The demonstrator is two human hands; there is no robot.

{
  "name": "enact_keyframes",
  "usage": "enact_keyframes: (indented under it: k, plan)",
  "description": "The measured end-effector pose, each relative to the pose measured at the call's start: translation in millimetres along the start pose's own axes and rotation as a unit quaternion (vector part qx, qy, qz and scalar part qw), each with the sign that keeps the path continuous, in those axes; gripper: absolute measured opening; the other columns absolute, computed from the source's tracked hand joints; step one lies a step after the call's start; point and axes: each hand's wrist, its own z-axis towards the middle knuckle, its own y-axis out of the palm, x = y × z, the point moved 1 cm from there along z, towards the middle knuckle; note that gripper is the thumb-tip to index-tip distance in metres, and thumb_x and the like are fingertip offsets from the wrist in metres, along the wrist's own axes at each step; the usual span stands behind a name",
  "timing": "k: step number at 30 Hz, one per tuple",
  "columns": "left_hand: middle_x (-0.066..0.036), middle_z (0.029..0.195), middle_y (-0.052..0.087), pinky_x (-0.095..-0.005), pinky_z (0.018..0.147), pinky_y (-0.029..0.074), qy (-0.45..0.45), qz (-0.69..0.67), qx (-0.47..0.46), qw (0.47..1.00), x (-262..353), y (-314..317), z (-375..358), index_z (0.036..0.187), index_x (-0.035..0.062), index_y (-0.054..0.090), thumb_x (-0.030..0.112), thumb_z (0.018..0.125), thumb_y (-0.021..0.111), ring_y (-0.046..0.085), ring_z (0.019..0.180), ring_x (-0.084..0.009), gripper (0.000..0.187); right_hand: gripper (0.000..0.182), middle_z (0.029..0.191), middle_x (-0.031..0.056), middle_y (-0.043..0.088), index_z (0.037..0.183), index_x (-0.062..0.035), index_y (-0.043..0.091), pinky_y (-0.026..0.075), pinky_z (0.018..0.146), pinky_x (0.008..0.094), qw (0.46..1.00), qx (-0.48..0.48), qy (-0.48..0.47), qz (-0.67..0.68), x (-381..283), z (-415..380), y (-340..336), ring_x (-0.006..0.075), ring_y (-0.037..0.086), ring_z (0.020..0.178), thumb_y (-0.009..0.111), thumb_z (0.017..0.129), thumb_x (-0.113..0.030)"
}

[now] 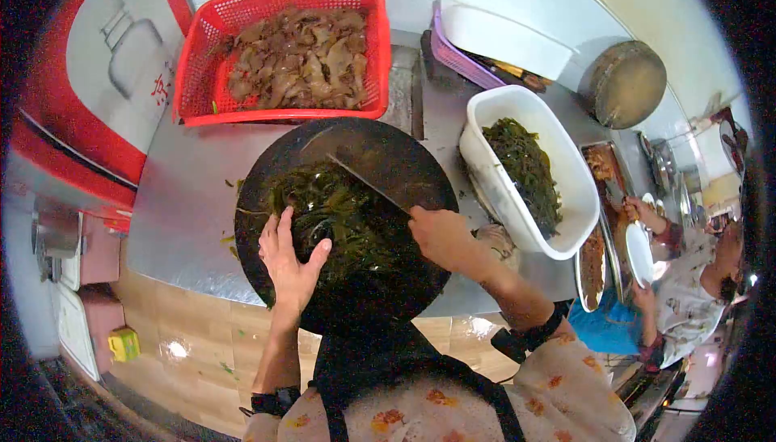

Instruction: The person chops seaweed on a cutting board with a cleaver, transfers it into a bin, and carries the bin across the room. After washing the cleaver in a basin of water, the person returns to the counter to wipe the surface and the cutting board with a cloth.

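Observation:
Dark green seaweed strips [343,224] lie heaped on a round black chopping board [412,151]. My left hand [291,260] rests on the near left side of the heap, fingers spread and thumb out. In my right hand [444,238] is a knife [368,182], gripped by its handle at the right of the board. Its blade points up and to the left, over the far edge of the seaweed. More cut seaweed [525,171] fills part of a white plastic tub [575,220] to the right of the board.
Behind the board stands a red basket [279,115] of brownish sliced food [303,58]. A purple basket [457,58] and a round wooden board [626,85] are by the wall. At right, another person [687,305] holds a white dish [638,254] near metal trays [594,268].

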Motion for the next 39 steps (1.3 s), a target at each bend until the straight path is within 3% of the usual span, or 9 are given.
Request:
enact_keyframes:
  k: [4, 6, 9, 14, 19, 24, 26, 30, 39]
  plan:
    - [-0.025, 0.137, 0.035, -0.0506, 0.104, 0.024, -0.007, -0.003, -0.009, 1.000, 20.4, -0.5, -3.2, 0.137, 0.0103, 0.036, 0.046, 0.071, 0.072, 0.031, 0.126, -0.0399, 0.084, 0.020, 0.064, 0.0189, 0.061, 0.091, 0.0005, 0.054, 0.046, 0.047, 0.0466, 0.970, 0.100, 0.104, 0.196, 25.4, -28.5, -9.9, 0.0334, 0.061, 0.053, 0.049, 0.088, -0.019]
    - [-0.024, 0.140, 0.030, -0.0533, 0.103, 0.024, -0.033, 0.001, 0.004, 0.999, 30.6, 2.1, -2.8, 0.139, 0.0128, 0.034, 0.046, 0.065, 0.076, 0.029, 0.127, -0.0409, 0.091, 0.024, 0.055, 0.0056, 0.050, 0.077, -0.0034, 0.053, 0.042, 0.043, 0.0301, 0.879, 0.065, 0.280, 0.379, 41.3, -43.6, -0.9, 0.0146, 0.049, 0.045, 0.051, 0.090, -0.023]
    - [-0.024, 0.142, 0.026, -0.0561, 0.101, 0.026, -0.040, 0.045, 0.010, 0.998, 49.1, 5.0, -1.1, 0.139, 0.0143, 0.034, 0.048, 0.061, 0.078, 0.028, 0.127, -0.0421, 0.096, 0.024, 0.054, 0.0013, 0.047, 0.076, -0.0036, 0.051, 0.039, 0.040, 0.0271, 0.846, 0.001, 0.314, 0.432, 44.9, -50.9, 9.3, 0.0109, 0.047, 0.044, 0.050, 0.091, -0.023]
    - [-0.023, 0.141, 0.025, -0.0628, 0.090, 0.032, -0.020, 0.105, 0.036, 0.994, 54.8, 16.2, 6.6, 0.136, 0.0179, 0.039, 0.068, 0.057, 0.070, 0.029, 0.123, -0.0442, 0.098, 0.023, 0.055, 0.0019, 0.048, 0.074, -0.0032, 0.050, 0.039, 0.038, 0.0281, 0.821, -0.017, 0.263, 0.507, 19.8, -43.6, 37.0, 0.0110, 0.047, 0.042, 0.050, 0.090, -0.020]
    - [-0.019, 0.139, 0.029, -0.0635, 0.083, 0.037, 0.001, 0.143, 0.044, 0.989, 67.6, 29.8, 9.7, 0.133, 0.0199, 0.043, 0.068, 0.057, 0.070, 0.032, 0.119, -0.0452, 0.094, 0.019, 0.052, 0.0025, 0.049, 0.083, -0.0020, 0.049, 0.038, 0.036, 0.0265, 0.814, -0.064, 0.200, 0.541, -18.9, -28.7, 28.9, 0.0097, 0.048, 0.041, 0.051, 0.090, -0.020]
    - [-0.014, 0.132, 0.038, -0.0591, 0.083, 0.039, -0.008, 0.110, 0.043, 0.993, 69.9, 43.2, 15.9, 0.125, 0.0172, 0.049, 0.049, 0.057, 0.076, 0.036, 0.112, -0.0421, 0.080, 0.026, 0.054, 0.0011, 0.052, 0.102, -0.0034, 0.055, 0.042, 0.038, 0.0270, 0.785, -0.094, 0.144, 0.595, -34.3, -21.5, 20.8, 0.0090, 0.050, 0.042, 0.059, 0.087, -0.023]
    - [-0.014, 0.124, 0.043, -0.0529, 0.086, 0.038, -0.009, 0.073, 0.060, 0.995, 74.3, 44.2, 20.4, 0.119, 0.0135, 0.053, 0.036, 0.058, 0.076, 0.039, 0.108, -0.0387, 0.069, 0.025, 0.054, 0.0012, 0.051, 0.102, -0.0034, 0.055, 0.042, 0.038, 0.0268, 0.786, -0.082, 0.134, 0.598, -39.1, -21.2, 28.1, 0.0089, 0.050, 0.042, 0.060, 0.087, -0.023]
    - [-0.014, 0.117, 0.047, -0.0466, 0.090, 0.037, 0.012, 0.045, 0.082, 0.996, 75.0, 47.0, 20.0, 0.112, 0.0108, 0.057, 0.030, 0.058, 0.075, 0.040, 0.105, -0.0367, 0.060, 0.023, 0.054, 0.0015, 0.051, 0.096, -0.0016, 0.053, 0.042, 0.038, 0.0269, 0.784, -0.076, 0.127, 0.603, -41.7, -22.1, 28.6, 0.0090, 0.050, 0.042, 0.060, 0.087, -0.021]
    - [-0.017, 0.117, 0.046, -0.0473, 0.090, 0.035, 0.062, -0.060, 0.176, 0.981, 105.1, 28.3, 26.5, 0.112, 0.0071, 0.057, 0.017, 0.055, 0.076, 0.039, 0.105, -0.0366, 0.061, 0.018, 0.056, 0.0044, 0.054, 0.097, -0.0016, 0.056, 0.041, 0.038, 0.0281, 0.825, -0.009, 0.108, 0.555, -56.1, -31.9, -21.5, 0.0102, 0.050, 0.041, 0.058, 0.087, -0.018]
